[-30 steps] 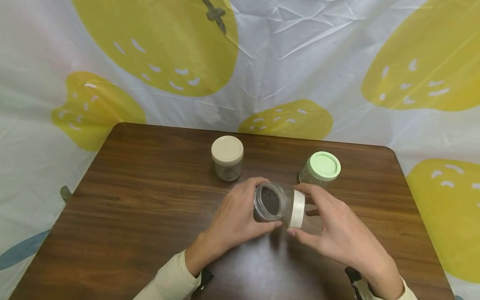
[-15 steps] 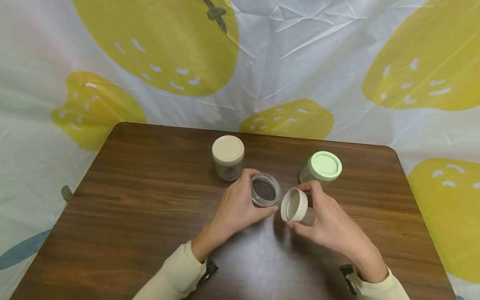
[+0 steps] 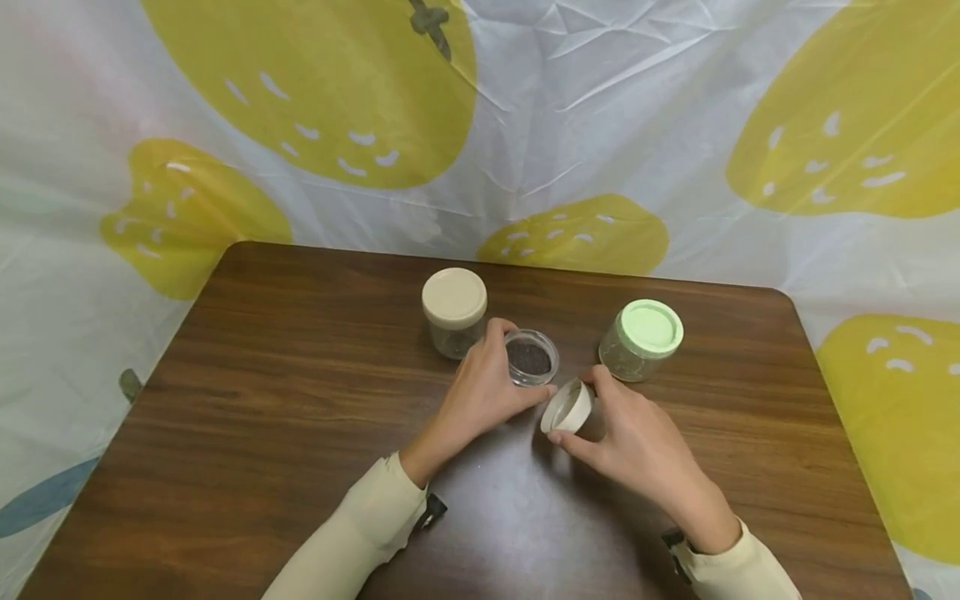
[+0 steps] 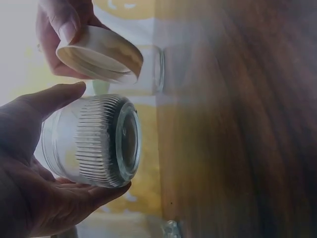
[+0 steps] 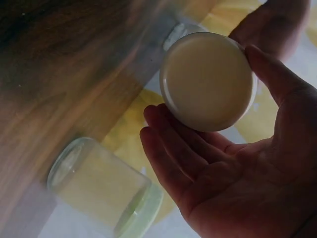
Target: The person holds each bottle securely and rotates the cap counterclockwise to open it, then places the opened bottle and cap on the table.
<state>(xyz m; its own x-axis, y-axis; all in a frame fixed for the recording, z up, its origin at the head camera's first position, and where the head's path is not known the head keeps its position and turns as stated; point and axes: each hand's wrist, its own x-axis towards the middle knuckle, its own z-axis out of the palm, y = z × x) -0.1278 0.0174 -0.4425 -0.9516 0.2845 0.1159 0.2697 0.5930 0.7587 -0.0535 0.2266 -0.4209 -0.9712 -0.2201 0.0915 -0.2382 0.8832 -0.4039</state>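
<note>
My left hand (image 3: 483, 383) grips an uncapped clear glass jar (image 4: 96, 139) with ribbed sides, thumb and fingers round it. Dark fine grains (image 3: 529, 359) lie inside, seen through its mouth in the head view. The jar's base shows in the left wrist view, raised off the table. Close to the jar's right, my right hand (image 3: 637, 433) pinches a cream lid (image 3: 567, 407) by its rim between thumb and fingers. The lid is tilted, its hollow underside toward the jar; its smooth top (image 5: 208, 82) faces the right wrist camera.
A jar with a beige lid (image 3: 454, 295) stands behind my left hand. Beyond my right hand stands a jar with a light green lid (image 3: 651, 327). The brown wooden table (image 3: 300, 400) ends at a hanging lemon-print cloth (image 3: 570, 108).
The left hand has moved the jar away from me and turned it more upright. The right hand has tilted the lid so its underside shows and brought it slightly left.
</note>
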